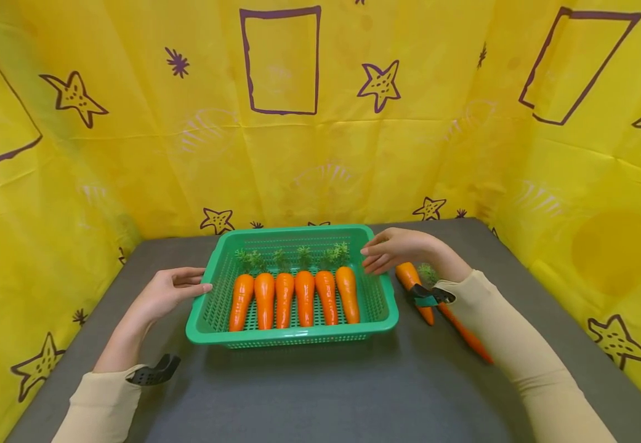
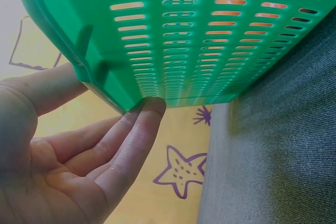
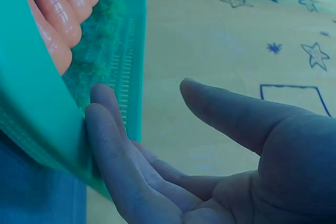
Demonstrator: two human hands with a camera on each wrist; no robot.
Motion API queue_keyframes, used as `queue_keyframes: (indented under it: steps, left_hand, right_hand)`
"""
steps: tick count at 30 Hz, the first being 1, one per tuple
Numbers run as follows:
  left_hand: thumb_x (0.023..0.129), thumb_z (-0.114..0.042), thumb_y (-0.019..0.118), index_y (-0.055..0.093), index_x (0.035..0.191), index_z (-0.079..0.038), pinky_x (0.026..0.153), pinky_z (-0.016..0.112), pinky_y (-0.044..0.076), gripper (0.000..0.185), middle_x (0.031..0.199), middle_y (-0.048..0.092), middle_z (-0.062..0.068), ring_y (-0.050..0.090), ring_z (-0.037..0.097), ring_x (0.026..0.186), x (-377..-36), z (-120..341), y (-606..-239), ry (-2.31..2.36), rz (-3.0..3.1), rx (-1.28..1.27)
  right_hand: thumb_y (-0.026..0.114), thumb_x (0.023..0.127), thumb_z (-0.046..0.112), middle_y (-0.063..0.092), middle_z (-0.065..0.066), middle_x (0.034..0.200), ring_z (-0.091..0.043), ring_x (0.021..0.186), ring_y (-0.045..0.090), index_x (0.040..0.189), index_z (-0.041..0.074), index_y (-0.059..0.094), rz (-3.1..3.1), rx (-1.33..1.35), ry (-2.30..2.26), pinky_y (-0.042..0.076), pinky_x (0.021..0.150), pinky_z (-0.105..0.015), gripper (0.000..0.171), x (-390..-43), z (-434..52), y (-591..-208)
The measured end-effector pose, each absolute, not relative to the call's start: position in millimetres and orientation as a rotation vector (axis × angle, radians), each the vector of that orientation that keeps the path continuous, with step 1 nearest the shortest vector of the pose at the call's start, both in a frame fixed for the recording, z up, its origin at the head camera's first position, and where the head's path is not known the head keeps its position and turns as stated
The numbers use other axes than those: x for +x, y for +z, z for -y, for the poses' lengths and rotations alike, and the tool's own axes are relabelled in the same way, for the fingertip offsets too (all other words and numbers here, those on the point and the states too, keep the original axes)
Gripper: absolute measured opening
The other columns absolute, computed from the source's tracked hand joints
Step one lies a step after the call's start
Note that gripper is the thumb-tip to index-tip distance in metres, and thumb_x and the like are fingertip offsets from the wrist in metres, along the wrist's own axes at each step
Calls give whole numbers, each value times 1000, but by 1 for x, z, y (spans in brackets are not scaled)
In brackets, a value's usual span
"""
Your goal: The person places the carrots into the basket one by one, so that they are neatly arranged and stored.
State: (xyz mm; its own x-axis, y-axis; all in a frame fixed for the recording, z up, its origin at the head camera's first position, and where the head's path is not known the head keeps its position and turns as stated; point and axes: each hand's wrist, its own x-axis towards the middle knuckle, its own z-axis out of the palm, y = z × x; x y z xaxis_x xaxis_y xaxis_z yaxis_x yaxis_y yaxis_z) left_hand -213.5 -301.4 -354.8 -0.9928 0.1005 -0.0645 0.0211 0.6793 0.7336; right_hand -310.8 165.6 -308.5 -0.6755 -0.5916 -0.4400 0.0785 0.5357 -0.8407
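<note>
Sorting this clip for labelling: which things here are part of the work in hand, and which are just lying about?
In hand:
- green basket, touched on both sides
- six carrots lined up inside it
- left hand at its left rim
- right hand at its right rim

Lying about:
- two carrots on the table, beside the basket
- yellow star-print backdrop

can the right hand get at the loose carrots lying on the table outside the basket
Probably yes. The right hand rests open against the basket rim, and the two loose carrots lie right beside that wrist on the table, with nothing between them but the forearm above.
</note>
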Motion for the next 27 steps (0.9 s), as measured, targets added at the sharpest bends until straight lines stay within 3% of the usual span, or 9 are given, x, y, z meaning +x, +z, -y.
queue_keyframes:
  steps: [13, 18, 27]
  left_hand:
    - [87, -47, 64, 46, 139, 0, 96, 55, 44, 72, 130, 55, 27, 52, 41, 121, -214, 304, -355, 1214, -2791, 116]
    - [87, -48, 64, 45, 139, -1, 97, 56, 43, 73, 132, 54, 25, 52, 40, 121, -213, 304, -357, 1232, -2778, 114]
    - [87, -46, 65, 46, 138, -1, 97, 55, 44, 71, 131, 55, 24, 53, 40, 119, -213, 304, -358, 1259, -2773, 124]
  right_hand:
    - [56, 96, 23, 49, -28, 136, -32, 119, 57, 140, -5, 37, -2127, -357, -1264, 42, 103, -49, 55, -300, -209, -306]
    - [57, 96, 21, 48, -28, 137, -37, 124, 51, 141, -7, 35, -2150, -330, -1268, 42, 102, -49, 57, -296, -225, -311]
    - [58, 96, 22, 42, -29, 141, -34, 123, 54, 140, -9, 35, -2162, -272, -1318, 40, 104, -49, 59, -288, -251, -319]
